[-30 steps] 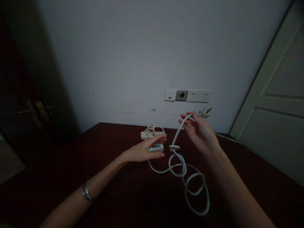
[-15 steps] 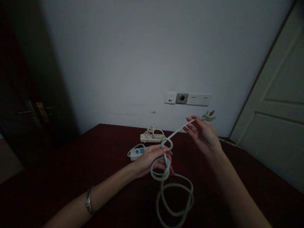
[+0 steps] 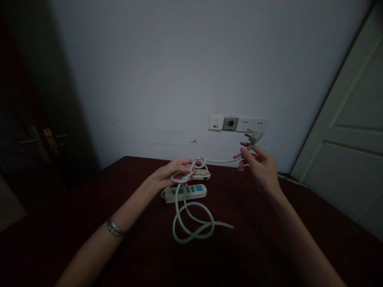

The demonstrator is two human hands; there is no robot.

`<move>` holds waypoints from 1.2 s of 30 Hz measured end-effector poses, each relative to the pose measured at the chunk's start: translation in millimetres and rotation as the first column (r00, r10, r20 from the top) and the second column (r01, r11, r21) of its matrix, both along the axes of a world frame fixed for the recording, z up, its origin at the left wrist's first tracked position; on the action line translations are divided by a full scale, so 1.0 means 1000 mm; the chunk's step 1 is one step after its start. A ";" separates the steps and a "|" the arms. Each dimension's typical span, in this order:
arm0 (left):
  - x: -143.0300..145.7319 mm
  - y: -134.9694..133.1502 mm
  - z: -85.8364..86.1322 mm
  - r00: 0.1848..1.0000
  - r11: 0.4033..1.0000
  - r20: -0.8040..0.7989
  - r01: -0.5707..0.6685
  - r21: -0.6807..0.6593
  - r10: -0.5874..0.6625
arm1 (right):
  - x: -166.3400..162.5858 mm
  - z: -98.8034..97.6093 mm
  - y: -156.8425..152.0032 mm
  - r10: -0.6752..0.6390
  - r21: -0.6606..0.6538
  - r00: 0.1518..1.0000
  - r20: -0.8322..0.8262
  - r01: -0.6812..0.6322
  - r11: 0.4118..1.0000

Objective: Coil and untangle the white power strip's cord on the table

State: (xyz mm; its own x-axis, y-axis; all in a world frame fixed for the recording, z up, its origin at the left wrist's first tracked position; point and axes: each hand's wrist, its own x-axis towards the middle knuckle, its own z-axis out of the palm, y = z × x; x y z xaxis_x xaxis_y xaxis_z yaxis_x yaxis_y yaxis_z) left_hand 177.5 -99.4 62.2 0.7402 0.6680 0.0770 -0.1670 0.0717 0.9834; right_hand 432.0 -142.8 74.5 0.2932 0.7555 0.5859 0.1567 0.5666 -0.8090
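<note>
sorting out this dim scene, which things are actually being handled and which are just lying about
In hand:
left hand gripping the white cord
right hand holding its plug
blue-socket power strip on that cord

Lying about:
second power strip with bundled cord
wall sockets
table

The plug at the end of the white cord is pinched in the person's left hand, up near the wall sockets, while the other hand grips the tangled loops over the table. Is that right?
Not quite. The head view shows the plug pinched in the right hand, up near the wall sockets. The left hand grips the tangled loops of the white cord over the table.
</note>
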 end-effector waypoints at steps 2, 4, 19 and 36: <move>-0.001 0.006 0.009 1.000 0.998 0.012 -0.021 0.055 0.021 | 0.003 -0.001 0.001 0.004 -0.004 1.000 0.001 -0.004 1.000; 0.000 0.015 0.013 0.998 0.989 -0.012 -0.055 0.139 0.057 | 0.005 -0.001 0.002 0.018 -0.037 1.000 0.021 -0.017 0.999; 0.002 0.057 -0.011 0.951 0.950 -0.300 0.023 0.312 0.076 | -0.005 -0.001 -0.015 0.768 -0.404 0.631 -0.111 -0.735 0.545; 0.031 0.044 -0.028 0.696 0.356 -0.154 -0.155 0.922 0.701 | 0.026 -0.009 0.016 0.331 -0.384 0.809 0.486 -0.143 0.912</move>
